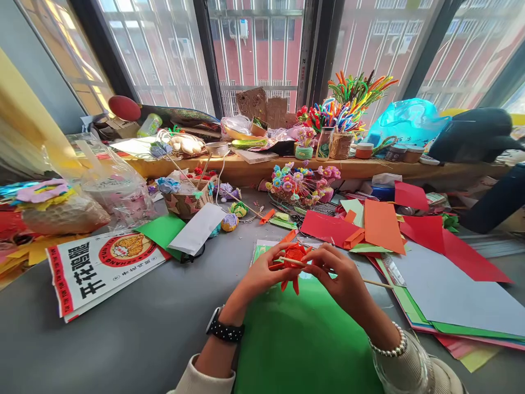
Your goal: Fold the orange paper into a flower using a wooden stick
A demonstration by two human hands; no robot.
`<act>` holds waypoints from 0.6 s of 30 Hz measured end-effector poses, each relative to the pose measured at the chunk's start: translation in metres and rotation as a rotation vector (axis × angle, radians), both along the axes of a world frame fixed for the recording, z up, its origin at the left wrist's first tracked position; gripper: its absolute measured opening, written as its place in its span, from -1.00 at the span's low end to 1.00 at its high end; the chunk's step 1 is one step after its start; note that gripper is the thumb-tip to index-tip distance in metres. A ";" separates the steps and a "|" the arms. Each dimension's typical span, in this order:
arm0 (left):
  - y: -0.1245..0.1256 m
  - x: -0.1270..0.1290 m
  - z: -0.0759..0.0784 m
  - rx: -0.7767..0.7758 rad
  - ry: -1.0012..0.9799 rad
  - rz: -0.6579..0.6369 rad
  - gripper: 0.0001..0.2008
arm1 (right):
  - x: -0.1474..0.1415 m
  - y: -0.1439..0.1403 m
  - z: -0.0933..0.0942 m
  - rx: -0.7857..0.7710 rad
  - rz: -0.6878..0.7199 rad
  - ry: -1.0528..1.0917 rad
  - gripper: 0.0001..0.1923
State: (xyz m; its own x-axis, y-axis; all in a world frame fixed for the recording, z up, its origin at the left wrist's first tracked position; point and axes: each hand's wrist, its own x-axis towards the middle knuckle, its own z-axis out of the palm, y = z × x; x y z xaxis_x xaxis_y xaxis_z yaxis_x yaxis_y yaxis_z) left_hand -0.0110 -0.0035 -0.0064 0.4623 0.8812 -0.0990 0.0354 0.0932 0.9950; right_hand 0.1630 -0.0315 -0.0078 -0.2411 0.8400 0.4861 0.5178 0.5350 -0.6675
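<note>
Lying at the bottom centre is a green sheet [303, 339]; above it the left hand [262, 273] is pinching an orange paper flower [293, 256], while the right hand [340, 276] is gripping a thin wooden stick [375, 283] across it. Farther back, red and orange papers [381, 224] are spreading rightward.

Two hands work at the table's middle: the left hand [262, 273] and the right hand [340, 276], sharing one orange paper flower [293, 256] and one thin wooden stick [375, 283]. One green sheet [299, 339] lies at six o'clock. One black watch [225, 330] and one bead bracelet [389, 346] show on the wrists. At nine o'clock lies one printed bag [96, 268]; at three o'clock, one grey sheet [447, 290]. At twelve o'clock stands one basket of small flowers [299, 183].
</note>
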 end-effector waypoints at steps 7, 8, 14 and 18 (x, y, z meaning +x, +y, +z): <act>0.001 0.000 -0.003 0.017 0.028 -0.017 -0.41 | 0.001 -0.001 0.004 -0.092 0.042 0.013 -0.91; 0.002 -0.001 -0.004 0.030 0.036 -0.023 -0.41 | 0.001 0.000 0.005 -0.107 0.053 0.010 -0.91; 0.002 -0.001 -0.005 0.044 0.027 -0.016 -0.43 | 0.002 0.001 0.004 -0.153 0.041 -0.001 -0.88; 0.001 0.001 -0.005 -0.013 -0.010 -0.006 -0.44 | -0.001 -0.002 0.003 -0.122 0.002 0.057 -0.89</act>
